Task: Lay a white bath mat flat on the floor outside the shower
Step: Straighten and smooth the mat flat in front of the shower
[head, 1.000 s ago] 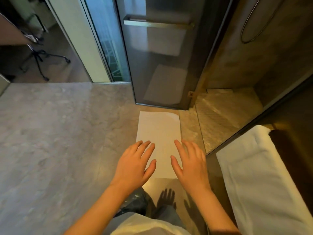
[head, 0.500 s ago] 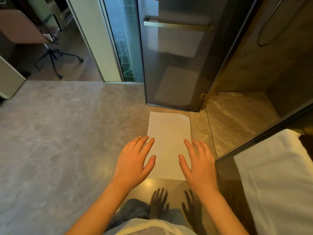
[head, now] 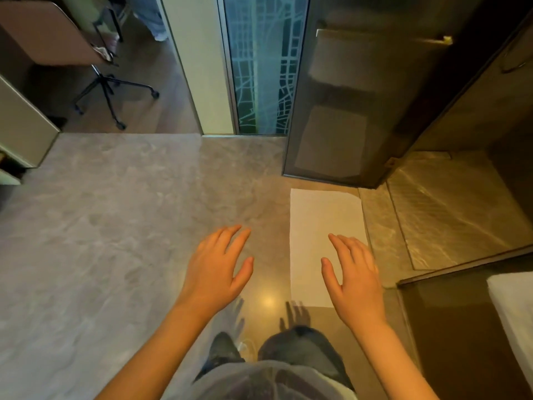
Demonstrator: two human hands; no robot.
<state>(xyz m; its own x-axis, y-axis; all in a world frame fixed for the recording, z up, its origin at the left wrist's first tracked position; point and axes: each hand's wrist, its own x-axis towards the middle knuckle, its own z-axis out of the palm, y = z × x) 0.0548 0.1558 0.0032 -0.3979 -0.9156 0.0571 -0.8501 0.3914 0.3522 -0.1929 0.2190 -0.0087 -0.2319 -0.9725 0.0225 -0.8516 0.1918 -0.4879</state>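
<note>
white bath mat (head: pixel 320 226) lies flat on the floor (head: pixel 115 226) by the shower door (head: pixel 360 96), i'd call it done; left hand (head: pixel 216 272) and right hand (head: pixel 354 278) hover, fingers spread, holding nothing.

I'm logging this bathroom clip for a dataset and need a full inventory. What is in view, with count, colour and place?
bath mat: one, white, flat on the floor just outside the shower door
floor: one, grey stone, left and middle
shower door: one, dark glass, beyond the mat's far edge
handle bar: one, metallic, on the shower door
patterned panel: one, blue-green, left of the shower door
chair: one, black wheeled base, upper left
towel: one, white, right edge
legs: two, dark trousers, bottom middle
left hand: one, open, over bare floor left of the mat
right hand: one, open, over the mat's near right part
</note>
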